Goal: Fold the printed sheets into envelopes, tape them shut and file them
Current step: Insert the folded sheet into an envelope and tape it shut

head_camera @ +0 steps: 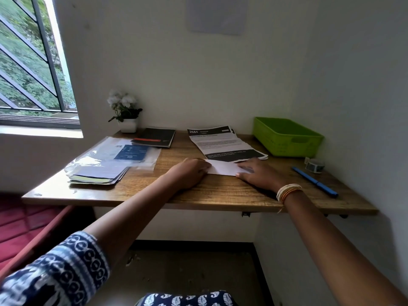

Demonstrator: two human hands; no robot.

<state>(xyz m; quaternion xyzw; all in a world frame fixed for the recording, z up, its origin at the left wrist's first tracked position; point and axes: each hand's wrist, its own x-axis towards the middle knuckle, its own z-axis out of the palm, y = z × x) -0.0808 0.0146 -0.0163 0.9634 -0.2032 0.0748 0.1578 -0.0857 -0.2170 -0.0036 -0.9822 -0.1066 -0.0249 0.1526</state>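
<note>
Both arms reach forward. The left hand [191, 171] lies loosely curled, knuckles up. The right hand [257, 172] presses flat, fingers straight.

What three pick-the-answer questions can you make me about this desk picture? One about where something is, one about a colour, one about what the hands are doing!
1. Where is the tape roll?
A. Inside the basket
B. On the desk, in front of the basket, beside the pen
C. On the windowsill

2. What colour is the basket?
A. Green
B. Red
C. White

3. What are the two hands doing?
A. Holding the pen
B. Hanging off the desk
C. Pressing down on the folded white paper

Answers:
1. B: the roll sits on the wooden desk, just beyond the blue pen.
2. A: the basket in the far right corner is bright green.
3. C: the left hand and the right hand lie on either end of the folded white paper, in front of the printed sheets.
</note>
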